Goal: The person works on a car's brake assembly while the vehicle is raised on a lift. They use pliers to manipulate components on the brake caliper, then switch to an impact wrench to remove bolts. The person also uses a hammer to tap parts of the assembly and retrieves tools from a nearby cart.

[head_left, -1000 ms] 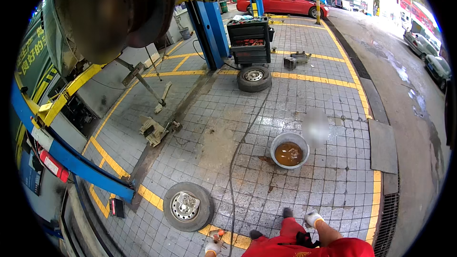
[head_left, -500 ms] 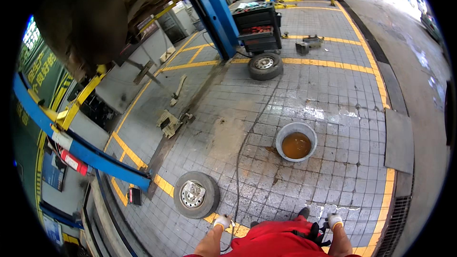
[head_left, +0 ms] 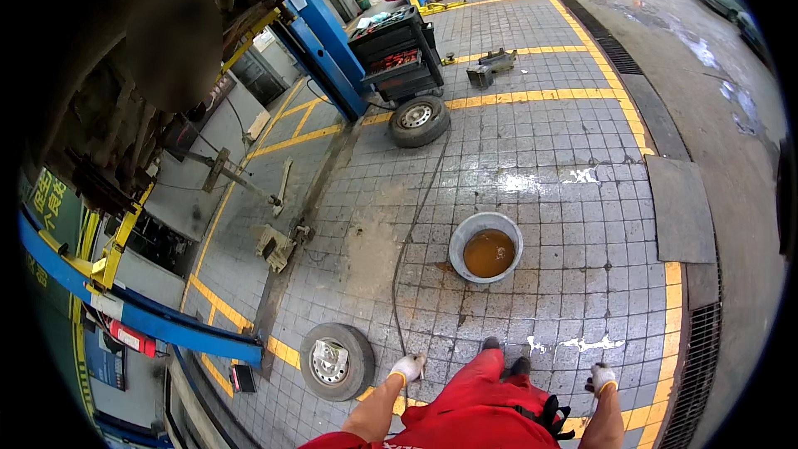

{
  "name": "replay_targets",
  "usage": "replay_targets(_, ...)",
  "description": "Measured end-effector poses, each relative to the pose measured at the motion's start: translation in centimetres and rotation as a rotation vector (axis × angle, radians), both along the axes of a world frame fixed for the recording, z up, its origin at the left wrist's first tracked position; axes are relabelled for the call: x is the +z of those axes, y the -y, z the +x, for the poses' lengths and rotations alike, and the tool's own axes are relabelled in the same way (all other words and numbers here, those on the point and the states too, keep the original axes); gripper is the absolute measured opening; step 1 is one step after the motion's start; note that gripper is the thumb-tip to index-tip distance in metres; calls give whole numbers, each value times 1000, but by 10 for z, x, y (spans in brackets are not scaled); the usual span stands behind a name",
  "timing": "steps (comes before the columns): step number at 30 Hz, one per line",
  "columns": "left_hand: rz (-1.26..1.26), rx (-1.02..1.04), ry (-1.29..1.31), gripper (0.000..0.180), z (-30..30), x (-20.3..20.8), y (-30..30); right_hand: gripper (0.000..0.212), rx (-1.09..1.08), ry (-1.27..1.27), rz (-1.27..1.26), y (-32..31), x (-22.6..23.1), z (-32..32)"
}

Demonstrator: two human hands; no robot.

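My left hand (head_left: pixel 409 367), in a pale work glove, hangs low at my left side with its fingers loosely bent and apart. Nothing shows in it. Behind it in the picture runs a dark hose or cable (head_left: pixel 398 270) on the floor, and a wheel (head_left: pixel 361 359) with a pale packet (head_left: pixel 330 357) on its rim lies to its left. My right hand (head_left: pixel 600 378), gloved too, hangs open and empty over the tiles on my right. Ahead of me stands a grey tub (head_left: pixel 456 257) with brownish liquid (head_left: pixel 489 254) in it.
A raised vehicle's underside (head_left: pixel 100 108) hangs at upper left, near a blue lift arm (head_left: pixel 179 328). Farther off are another wheel (head_left: pixel 433 127), a black tool cart (head_left: pixel 405 81) and a metal part (head_left: pixel 490 67). Wet patches (head_left: pixel 519 182) shine on the tiles; a floor grate (head_left: pixel 697 374) runs at right.
My view has shifted, and the tub and wheels sit farther left in it. My legs have changed position as in a step. Both hands swing at my sides, still empty.
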State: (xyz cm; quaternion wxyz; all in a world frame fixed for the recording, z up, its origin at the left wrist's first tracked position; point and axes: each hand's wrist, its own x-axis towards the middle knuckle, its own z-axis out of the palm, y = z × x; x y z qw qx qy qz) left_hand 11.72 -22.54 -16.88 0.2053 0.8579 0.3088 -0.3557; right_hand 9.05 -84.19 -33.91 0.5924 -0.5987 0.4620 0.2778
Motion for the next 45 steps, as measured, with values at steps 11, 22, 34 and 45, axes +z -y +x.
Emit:
replay_targets(11, -97, -348, -139, 72, 89, -95, -8, 34, -256, 48, 13, -16, 34, -41)
replay_targets(22, -160, -522, -134, 72, 298, -77, 103, 22, -548, -64, 10, -14, 34, 1)
replay_targets(34, -150, -530, -187, 69, 467, -115, 250, 28, 295, -149, -227, 195, 25, 206)
replay_targets(45, -317, -277, -42, 56, 650, -73, 375, 39, -48, 313, -343, 351, 81, 663)
